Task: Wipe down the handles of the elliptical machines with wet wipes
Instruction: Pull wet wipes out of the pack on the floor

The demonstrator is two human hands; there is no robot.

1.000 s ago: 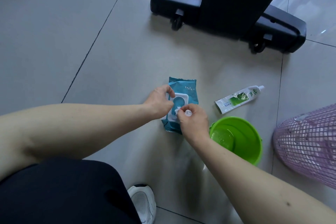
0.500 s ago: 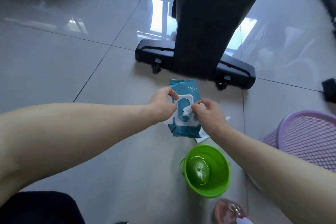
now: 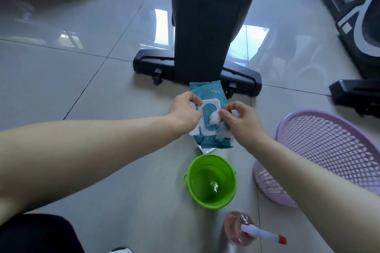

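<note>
The grey tiled floor (image 3: 72, 92) fills most of what I see, glossy with window reflections. Straight ahead stands the dark upright column of the elliptical machine (image 3: 205, 16) on its black base bar with small wheels; a second machine (image 3: 362, 33) sits at the far right. Beside my right forearm lies a lilac mesh basket (image 3: 333, 146), tipped toward me on the floor. Nearer me stands a green bucket (image 3: 211, 181) with a little water in the bottom, and just below it a pinkish spray bottle (image 3: 242, 230), blurred.

Both my arms reach forward and meet above the teal pack of wet wipes (image 3: 211, 96), which lies on the floor just in front of the machine's base. My left hand (image 3: 185, 111) comes in from the left, wrist straight, fingers curled around the edge of the pack's flipped-open white lid (image 3: 196, 129). My right hand (image 3: 240, 121) comes in from the right, thumb and forefinger pinched on a bunched white wipe (image 3: 213, 118) at the oval opening, the other fingers curled loosely behind.
</note>
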